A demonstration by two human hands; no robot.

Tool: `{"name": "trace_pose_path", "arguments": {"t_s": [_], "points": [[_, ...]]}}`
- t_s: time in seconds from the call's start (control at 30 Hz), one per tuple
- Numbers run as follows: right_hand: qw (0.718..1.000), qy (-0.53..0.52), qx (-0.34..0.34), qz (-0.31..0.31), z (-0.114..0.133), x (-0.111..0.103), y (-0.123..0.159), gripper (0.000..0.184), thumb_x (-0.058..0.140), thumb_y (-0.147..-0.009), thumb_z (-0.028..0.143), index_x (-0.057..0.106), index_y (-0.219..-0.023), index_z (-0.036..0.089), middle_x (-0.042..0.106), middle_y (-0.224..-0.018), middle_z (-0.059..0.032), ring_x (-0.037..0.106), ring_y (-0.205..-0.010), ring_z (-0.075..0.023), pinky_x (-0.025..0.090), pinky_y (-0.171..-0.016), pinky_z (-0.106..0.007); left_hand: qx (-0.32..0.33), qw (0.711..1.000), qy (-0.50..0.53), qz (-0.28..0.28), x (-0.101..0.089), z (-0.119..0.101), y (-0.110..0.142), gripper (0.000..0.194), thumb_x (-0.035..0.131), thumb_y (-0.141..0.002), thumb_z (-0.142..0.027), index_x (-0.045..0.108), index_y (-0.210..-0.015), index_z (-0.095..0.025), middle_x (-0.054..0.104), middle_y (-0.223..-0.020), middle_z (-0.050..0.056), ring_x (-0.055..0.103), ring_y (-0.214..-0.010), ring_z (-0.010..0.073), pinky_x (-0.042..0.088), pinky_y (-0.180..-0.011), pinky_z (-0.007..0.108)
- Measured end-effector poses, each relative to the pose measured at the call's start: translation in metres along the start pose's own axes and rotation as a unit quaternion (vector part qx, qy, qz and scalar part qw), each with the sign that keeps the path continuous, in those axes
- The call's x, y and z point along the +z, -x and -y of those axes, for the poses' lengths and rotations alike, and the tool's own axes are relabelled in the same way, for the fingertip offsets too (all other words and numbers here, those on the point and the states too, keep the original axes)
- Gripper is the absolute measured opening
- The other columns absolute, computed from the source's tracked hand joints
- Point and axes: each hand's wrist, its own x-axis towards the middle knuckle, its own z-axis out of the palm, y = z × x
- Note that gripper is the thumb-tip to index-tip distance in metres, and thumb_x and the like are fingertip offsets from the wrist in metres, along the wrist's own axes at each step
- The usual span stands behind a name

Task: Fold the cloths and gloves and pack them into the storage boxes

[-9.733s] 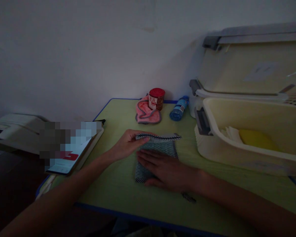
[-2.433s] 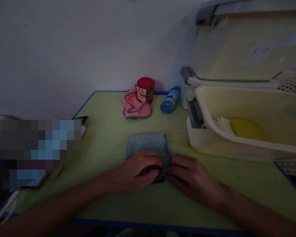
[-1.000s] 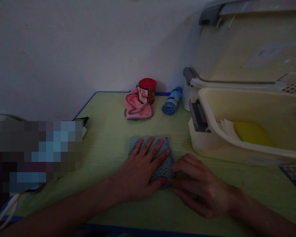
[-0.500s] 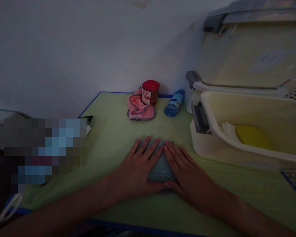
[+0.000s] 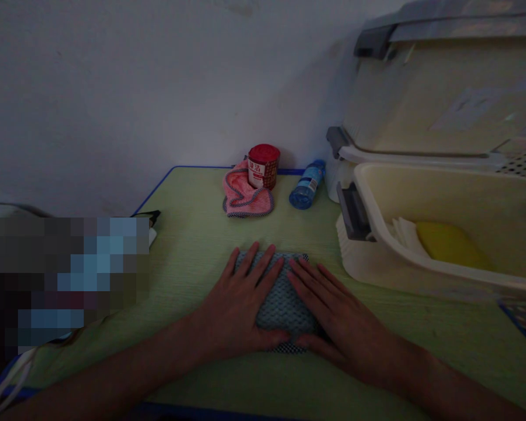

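Observation:
A folded grey-blue cloth (image 5: 284, 307) with a checked edge lies flat on the green table top (image 5: 188, 216). My left hand (image 5: 241, 304) rests palm down on its left part, fingers spread. On its right side lies my right hand (image 5: 339, 316), also palm down, with fingers stretched out and close together. The cloth shows between the hands; parts of it are hidden under the palms.
Beyond the hands are a pink cloth (image 5: 248, 199), a red roll (image 5: 263, 166) with a printed label, and a blue bottle (image 5: 307, 184) on its side. A cream bin (image 5: 377, 266) with its lid raised stands right, holding something yellow (image 5: 449, 242). Items at left are pixelated.
My hands have moved slightly apart, and more of the grey-blue cloth shows between them. The camera view has shifted a little.

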Motion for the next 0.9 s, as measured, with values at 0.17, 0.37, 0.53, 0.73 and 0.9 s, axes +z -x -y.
{"name": "trace_pose_path", "arguments": {"t_s": [0.17,0.37,0.53,0.73,0.9], "points": [[0.986,-0.084,-0.096,-0.110,-0.006,-0.018,-0.001,0.025,0.049,-0.090,0.027,0.061,-0.106,0.012,0.067,-0.108,-0.0102,0.058,-0.106,-0.0187,0.047,-0.094,-0.035,0.020,0.999,0.005,-0.030,-0.007,0.000,0.002,0.093,0.041,-0.073,-0.073,0.026,-0.140,-0.011,0.019,-0.150,0.017,0.012,-0.138,0.0359,0.015,-0.107,0.059],[0.976,-0.079,-0.189,-0.075,-0.008,-0.021,-0.001,0.026,0.039,-0.092,0.012,0.064,-0.086,0.016,0.071,-0.085,-0.0044,0.065,-0.078,-0.0128,0.052,-0.074,-0.026,0.061,0.988,0.064,-0.128,-0.016,0.003,0.003,0.072,0.041,-0.081,-0.059,0.038,-0.132,-0.008,0.034,-0.143,0.021,0.029,-0.133,0.0322,0.027,-0.105,0.053],[0.977,-0.032,-0.198,-0.076,-0.002,-0.015,0.006,0.023,0.043,-0.088,0.009,0.063,-0.080,0.016,0.070,-0.082,-0.0073,0.065,-0.077,-0.0154,0.054,-0.067,-0.026,0.085,0.972,0.120,-0.185,-0.017,0.004,0.001,0.050,0.039,-0.086,-0.046,0.054,-0.111,-0.006,0.057,-0.119,0.020,0.055,-0.107,0.0284,0.047,-0.089,0.045],[0.983,-0.054,-0.153,-0.089,0.003,-0.011,0.010,0.026,0.038,-0.087,0.008,0.063,-0.086,0.013,0.070,-0.081,-0.0094,0.066,-0.074,-0.0152,0.055,-0.060,-0.024,0.122,0.974,0.117,-0.150,-0.020,0.002,-0.001,0.040,0.042,-0.085,-0.040,0.059,-0.103,-0.007,0.064,-0.106,0.017,0.060,-0.096,0.0254,0.050,-0.082,0.040],[0.986,-0.095,-0.088,-0.103,0.001,-0.013,0.007,0.033,0.028,-0.092,0.014,0.061,-0.088,0.013,0.071,-0.081,-0.0081,0.067,-0.068,-0.0134,0.054,-0.058,-0.022,0.190,0.980,0.044,-0.044,-0.025,-0.007,0.003,0.062,0.048,-0.078,-0.056,0.054,-0.116,-0.007,0.058,-0.120,0.019,0.053,-0.111,0.0328,0.045,-0.091,0.046]]}}
